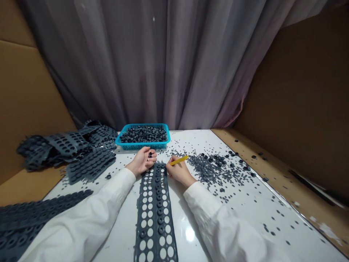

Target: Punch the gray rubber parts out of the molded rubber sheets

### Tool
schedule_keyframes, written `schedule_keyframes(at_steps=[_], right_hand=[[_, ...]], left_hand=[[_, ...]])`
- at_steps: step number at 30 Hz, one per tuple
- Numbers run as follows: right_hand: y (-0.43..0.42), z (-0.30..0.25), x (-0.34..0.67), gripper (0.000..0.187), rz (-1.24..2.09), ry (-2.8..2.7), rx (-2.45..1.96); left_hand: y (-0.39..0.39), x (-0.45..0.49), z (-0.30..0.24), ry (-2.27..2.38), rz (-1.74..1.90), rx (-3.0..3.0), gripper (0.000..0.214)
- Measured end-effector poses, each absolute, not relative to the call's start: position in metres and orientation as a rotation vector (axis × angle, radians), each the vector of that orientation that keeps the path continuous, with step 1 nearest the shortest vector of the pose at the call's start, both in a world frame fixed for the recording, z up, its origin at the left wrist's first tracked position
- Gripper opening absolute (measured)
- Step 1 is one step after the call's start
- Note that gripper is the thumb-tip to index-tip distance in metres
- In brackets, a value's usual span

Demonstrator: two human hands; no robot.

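A long dark grey rubber strip full of round holes lies down the middle of the white table. Some holes still hold small dark rings. My left hand rests at the strip's far left corner, fingers curled round a few small dark rubber pieces. My right hand sits at the strip's far right edge, closed on a yellow stick-like tool that points up and to the right.
A blue basket of small dark rings stands just beyond my hands. Punched-out strips are piled at the left and lower left. Loose dark rubber bits are scattered right of the strip. Cardboard walls and a grey curtain enclose the table.
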State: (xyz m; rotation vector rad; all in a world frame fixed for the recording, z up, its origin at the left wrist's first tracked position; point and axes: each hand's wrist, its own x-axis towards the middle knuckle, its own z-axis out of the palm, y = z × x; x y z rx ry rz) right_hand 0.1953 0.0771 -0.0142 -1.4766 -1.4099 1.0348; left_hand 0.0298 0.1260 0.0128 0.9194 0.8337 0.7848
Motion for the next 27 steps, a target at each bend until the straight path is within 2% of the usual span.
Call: schedule_keyframes(at_steps=[4,17,21,27], right_hand=[[0.088,-0.005,0.194,0.017,1.028,-1.520,-1.490],[0.091,-0.008,0.208,0.013,1.278,-1.428,-1.521],[0.089,-0.008,0.209,0.013,1.285,-1.411,-1.517],[0.085,-0.003,0.205,0.013,1.242,-1.430,-1.520]], left_hand=[[0.129,0.036,0.002,0.927,0.783,1.100,0.027],[0.118,0.043,-0.012,1.127,0.625,2.109,0.003],[0.117,0.046,-0.016,1.123,0.615,2.243,0.011],[0.114,0.044,-0.015,1.059,0.666,2.304,0.013]])
